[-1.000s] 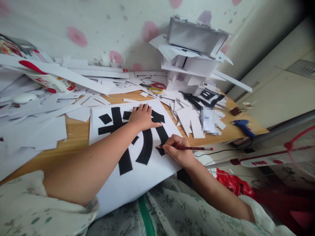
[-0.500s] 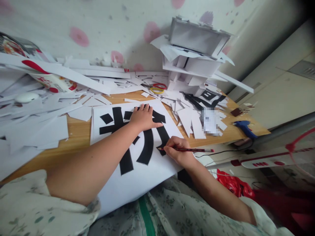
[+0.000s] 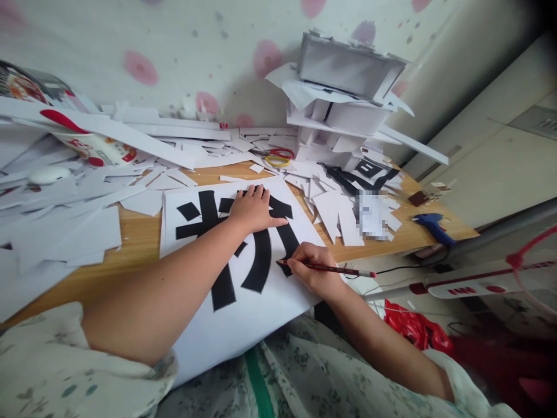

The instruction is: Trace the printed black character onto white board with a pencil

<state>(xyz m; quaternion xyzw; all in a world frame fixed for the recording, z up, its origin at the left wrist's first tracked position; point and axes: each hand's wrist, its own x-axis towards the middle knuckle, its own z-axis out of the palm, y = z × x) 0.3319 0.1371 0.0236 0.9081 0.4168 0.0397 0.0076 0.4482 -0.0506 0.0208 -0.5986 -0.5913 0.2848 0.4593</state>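
White sheet [image 3: 204,342], smooth and matte, is lying on the wood-grained table [image 3: 134,238] and is reaching past its near edge. Clock bearings: from sheet centre, 12 pointing to the wall. Black character [image 3: 259,264] is covering its middle: flat, even strokes, some straight-sided, one curving, a small diamond at 10 o'clock; thin pale lines are edging parts of the strokes.

Left hand [image 3: 252,210]: at 12 o'clock, palm down, mostly open, fingers slightly spread and thumb extending sideways; it is resting over the upper strokes and gripping nothing. Right hand [image 3: 315,268]: at 3 o'clock, closing in a writing grip around a slim, dark red pencil [image 3: 339,269]. The sharpened point is meeting the hooked end of the lower right stroke; the eraser end is pointing to 3 o'clock.

Surroundings: flat, angular white offcuts [image 3: 65,226] are piling up at 9 o'clock; a printed cup [image 3: 96,149] is leaning at 10. Scissors [image 3: 279,158] with red and yellow loops are lying near 12. Stacked white box forms [image 3: 343,69], straight-walled, are standing at 1; black strips [image 3: 343,179] are lying at 2, a blue glue gun [image 3: 435,227] at 3.
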